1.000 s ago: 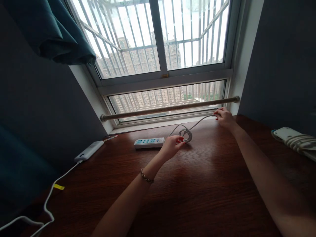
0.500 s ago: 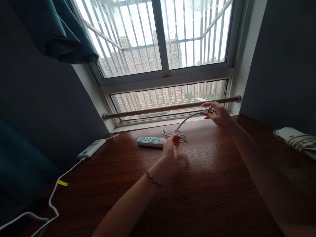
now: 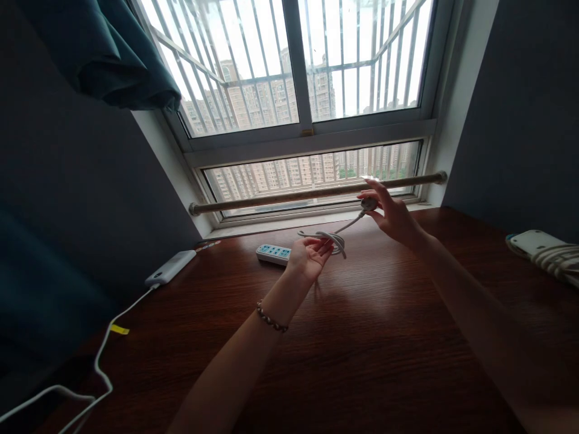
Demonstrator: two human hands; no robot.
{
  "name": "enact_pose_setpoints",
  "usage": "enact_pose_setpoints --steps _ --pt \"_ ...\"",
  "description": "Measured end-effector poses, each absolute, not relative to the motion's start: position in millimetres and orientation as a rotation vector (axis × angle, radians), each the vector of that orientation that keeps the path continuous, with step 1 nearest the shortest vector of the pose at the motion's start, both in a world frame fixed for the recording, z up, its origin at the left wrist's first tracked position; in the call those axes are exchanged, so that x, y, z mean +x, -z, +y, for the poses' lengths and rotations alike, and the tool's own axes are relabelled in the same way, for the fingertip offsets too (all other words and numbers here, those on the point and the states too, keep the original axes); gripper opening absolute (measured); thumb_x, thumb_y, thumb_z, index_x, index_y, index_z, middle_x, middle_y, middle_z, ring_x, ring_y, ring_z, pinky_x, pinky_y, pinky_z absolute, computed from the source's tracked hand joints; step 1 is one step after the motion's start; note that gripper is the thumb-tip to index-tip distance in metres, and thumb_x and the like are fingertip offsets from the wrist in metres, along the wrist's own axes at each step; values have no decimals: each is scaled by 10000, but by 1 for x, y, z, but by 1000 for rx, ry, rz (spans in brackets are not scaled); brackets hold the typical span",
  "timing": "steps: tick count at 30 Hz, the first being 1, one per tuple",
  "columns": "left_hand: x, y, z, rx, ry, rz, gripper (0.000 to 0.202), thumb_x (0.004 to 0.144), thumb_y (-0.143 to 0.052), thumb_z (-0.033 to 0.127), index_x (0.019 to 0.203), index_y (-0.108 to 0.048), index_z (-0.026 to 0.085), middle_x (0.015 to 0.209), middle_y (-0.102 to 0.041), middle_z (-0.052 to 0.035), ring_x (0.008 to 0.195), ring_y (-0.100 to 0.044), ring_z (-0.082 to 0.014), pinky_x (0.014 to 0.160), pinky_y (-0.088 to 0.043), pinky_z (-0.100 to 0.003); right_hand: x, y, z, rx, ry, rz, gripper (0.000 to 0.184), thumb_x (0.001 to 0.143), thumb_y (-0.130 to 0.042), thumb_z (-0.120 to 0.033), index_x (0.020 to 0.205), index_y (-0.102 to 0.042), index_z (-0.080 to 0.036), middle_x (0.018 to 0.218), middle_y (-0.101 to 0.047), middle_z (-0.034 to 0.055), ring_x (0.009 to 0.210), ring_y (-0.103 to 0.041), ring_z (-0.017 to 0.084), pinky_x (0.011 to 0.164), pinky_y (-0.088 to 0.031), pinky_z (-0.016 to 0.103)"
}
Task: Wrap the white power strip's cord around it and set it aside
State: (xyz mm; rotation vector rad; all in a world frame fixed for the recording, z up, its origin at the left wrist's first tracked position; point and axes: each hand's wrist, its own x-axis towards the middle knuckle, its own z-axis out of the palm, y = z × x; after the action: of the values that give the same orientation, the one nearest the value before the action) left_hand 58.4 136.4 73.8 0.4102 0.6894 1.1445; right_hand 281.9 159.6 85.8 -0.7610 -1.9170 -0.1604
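Forearms (image 3: pixel 235 374): bare. Bracelet (image 3: pixel 271 318): thin band of dark and light beads, behind the left hand (image 3: pixel 307 258).

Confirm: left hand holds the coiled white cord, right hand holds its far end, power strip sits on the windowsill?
No. In the head view the power strip lies on the wooden table, in front of the windowsill. The rest is right.
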Motion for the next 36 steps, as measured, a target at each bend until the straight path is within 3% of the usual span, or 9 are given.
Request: enact_pose_setpoints --steps 4,10,12,15,18,24,28,36 --pt "53 -86 133 470 -1064 595 274 683 -417 36 911 -560 -15 830 -650 -193 774 -656 -242 710 -562 -327 264 -77 161 -702 114 -1951 641 808 -536 -97 1381 -286 -238 1156 -566 59 1092 -522 186 919 -449 327" --pt "51 -92 126 597 -1008 329 386 796 -430 139 1133 -454 -46 1002 -610 -223 1004 -619 -279 832 -551 -333 240 -62 165 -822 -267 -1866 444 855 -504 -272 1259 -363 -153 1102 -594 92 909 -593 197 830 -495 363" --pt "51 -92 127 604 -1012 263 389 820 -411 153 1154 -442 -44 1003 -605 -214 1024 -611 -274 843 -552 -336 235 -57 165 -864 -424 -1865 517 851 -527 -405 1253 -350 -133 1125 -583 114 934 -590 220 844 -492 389" --pt "50 -91 129 589 -1043 246 364 828 -404 159 1134 -465 -28 971 -611 -202 1004 -620 -273 823 -567 -350 229 -48 166 -871 -505 -1909 761 712 -683 -505 1279 -319 -151 1167 -548 120 977 -572 238 859 -487 387" --pt "49 -89 133 577 -1070 265 332 796 -424 136 1089 -513 8 966 -623 -201 986 -628 -275 791 -579 -355 224 -40 167 -781 -485 -1968 848 653 -748 -423 1306 -267 -174 1152 -541 111 961 -569 215 836 -490 345" --pt "51 -80 137 749 -1063 376 293 699 -468 -1 949 -614 50 898 -663 -137 945 -639 -208 837 -530 -273 216 -35 166 -909 -361 -1864 529 722 -529 -162 1217 -345 -162 1029 -606 75 824 -586 193 712 -477 313" --pt "51 -77 137 957 -1052 417 320 663 -502 -43 920 -650 77 956 -684 -107 937 -637 -163 852 -471 -213 213 -35 164 -954 -361 -1818 485 716 -549 -159 1176 -395 -164 972 -625 58 807 -596 203 670 -464 301" --pt "47 -69 146 1141 -991 427 352 684 -533 -9 997 -658 95 1006 -684 -117 979 -621 -185 896 -428 -251 211 -33 162 -987 -310 -1750 447 699 -599 -135 1120 -449 -150 907 -645 36 765 -601 191 680 -437 291"
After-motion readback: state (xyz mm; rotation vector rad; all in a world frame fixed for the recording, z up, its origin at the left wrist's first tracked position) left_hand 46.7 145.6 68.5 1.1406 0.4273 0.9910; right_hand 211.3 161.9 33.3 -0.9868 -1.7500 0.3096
